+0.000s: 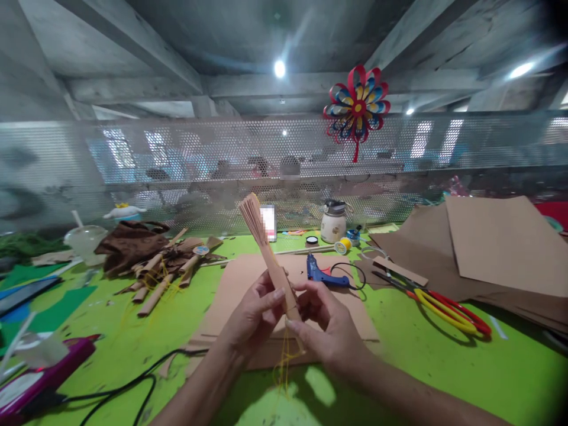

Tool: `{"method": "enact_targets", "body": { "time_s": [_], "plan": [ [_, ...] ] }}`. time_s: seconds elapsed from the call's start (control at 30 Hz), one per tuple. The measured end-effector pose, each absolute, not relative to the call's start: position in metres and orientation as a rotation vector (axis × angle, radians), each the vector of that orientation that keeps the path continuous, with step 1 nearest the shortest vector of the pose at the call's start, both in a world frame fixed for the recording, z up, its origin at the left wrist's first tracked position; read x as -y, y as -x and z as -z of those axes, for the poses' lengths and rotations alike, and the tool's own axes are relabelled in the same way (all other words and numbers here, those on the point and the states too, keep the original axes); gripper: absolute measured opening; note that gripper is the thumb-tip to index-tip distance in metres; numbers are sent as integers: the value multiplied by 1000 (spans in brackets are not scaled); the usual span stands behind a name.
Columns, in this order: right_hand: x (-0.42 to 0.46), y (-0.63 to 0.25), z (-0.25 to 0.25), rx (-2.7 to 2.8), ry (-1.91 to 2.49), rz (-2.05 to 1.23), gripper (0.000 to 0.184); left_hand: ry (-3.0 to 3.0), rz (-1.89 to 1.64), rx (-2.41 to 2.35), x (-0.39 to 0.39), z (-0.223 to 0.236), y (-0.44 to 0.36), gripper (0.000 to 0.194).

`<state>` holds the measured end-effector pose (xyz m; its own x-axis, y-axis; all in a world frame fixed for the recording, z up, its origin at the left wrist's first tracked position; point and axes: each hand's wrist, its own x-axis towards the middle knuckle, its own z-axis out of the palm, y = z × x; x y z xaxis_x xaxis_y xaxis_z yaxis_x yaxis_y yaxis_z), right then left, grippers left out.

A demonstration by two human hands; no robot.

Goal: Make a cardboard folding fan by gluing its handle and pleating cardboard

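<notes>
A pleated brown paper strip (pixel 276 269), its layers spread at the top like a half-closed fan, stands tilted to the left between my hands. My left hand (pixel 252 316) grips its middle, the thumb laid across the front. Lower down, my right hand (pixel 327 324) pinches the strip between thumb and fingers. Yellow thread (pixel 284 370) dangles from the lower end. Beneath lies a stack of brown paper sheets (pixel 213 305), and on it rests a blue hot glue gun (pixel 328 275), nozzle pointing up and left.
Rolled brown paper pieces with yellow thread (pixel 155 293) lie at the left. Red-and-yellow-handled scissors (pixel 448 310) and large brown sheets (pixel 497 248) are at the right. A jar (pixel 333 223) and yellow thread spool (pixel 342 246) stand behind. A purple power strip (pixel 66 367) with black cable sits front left.
</notes>
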<state>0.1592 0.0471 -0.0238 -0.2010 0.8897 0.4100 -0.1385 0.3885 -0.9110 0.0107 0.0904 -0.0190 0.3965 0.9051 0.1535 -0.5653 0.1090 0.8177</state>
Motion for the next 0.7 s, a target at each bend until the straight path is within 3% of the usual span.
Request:
{"method": "enact_targets", "body": {
  "time_s": [0.37, 0.7],
  "plan": [
    [-45, -160, 24, 1489, 624, -1079, 31, -1018, -1109, -393, -86, 17, -9, 23],
    [-45, -162, 25, 1489, 678, -1023, 33, -957, -1115, -408, -86, 18, -11, 28]
  ]
}}
